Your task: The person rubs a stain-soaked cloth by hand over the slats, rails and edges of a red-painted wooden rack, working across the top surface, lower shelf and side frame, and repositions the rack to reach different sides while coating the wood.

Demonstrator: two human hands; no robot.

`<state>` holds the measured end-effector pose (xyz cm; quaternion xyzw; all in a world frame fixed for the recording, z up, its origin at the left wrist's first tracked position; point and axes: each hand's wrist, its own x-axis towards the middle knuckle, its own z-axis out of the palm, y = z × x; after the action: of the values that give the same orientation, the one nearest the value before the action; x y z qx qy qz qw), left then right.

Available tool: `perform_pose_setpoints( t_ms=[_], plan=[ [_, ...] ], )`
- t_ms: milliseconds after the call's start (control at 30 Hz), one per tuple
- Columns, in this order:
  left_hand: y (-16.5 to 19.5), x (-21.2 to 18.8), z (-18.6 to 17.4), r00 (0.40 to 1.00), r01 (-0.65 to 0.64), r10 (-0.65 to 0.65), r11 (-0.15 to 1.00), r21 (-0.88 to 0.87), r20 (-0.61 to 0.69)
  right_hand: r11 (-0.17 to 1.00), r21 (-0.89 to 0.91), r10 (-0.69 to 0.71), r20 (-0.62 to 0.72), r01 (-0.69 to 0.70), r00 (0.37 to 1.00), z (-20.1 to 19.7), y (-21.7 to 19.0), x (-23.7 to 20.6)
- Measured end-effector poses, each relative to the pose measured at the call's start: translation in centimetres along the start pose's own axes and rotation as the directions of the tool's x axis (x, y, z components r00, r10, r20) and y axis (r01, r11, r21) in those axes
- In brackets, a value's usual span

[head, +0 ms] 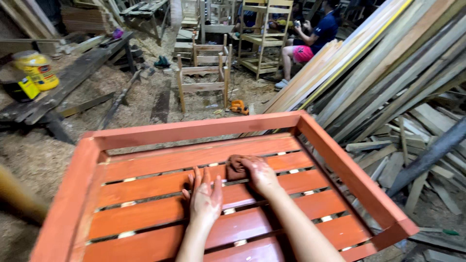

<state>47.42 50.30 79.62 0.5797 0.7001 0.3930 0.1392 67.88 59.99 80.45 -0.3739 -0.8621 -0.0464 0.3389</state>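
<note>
Sawdust floor (145,92), leaning planks (388,58), perhaps unfinished chairs (204,73)

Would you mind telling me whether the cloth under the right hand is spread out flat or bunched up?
Bunched up. The stained cloth sits as a wadded lump under the right hand on a red-orange slat, not laid flat.
</note>
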Motion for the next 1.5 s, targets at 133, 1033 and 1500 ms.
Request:
perform_pose_setpoints(
  t_ms=[133, 1033, 1500],
  plan=[
    [3.7, -0.1, 4.3, 0.997, -0.013, 0.016, 0.999, -0.04, 0.076, 0.988, -0.103, 0.114, -0.038, -0.118, 0.993, -5.3, 6.5, -3.1],
    [10.7, -1.0, 6.9, 0.906, -0.079, -0.096, 0.919, 0.386, 0.413, 0.898, -0.197, 0.363, -0.175, -0.393, 0.915, -6.6, 12.6, -5.5],
    [1.0, 1.7, -1.3, 0.954, 0.084, -0.168, 0.945, 0.317, 0.248, 0.853, -0.26, 0.428, -0.148, -0.452, 0.892, 0.7, 1.1, -1.3]
  ],
)
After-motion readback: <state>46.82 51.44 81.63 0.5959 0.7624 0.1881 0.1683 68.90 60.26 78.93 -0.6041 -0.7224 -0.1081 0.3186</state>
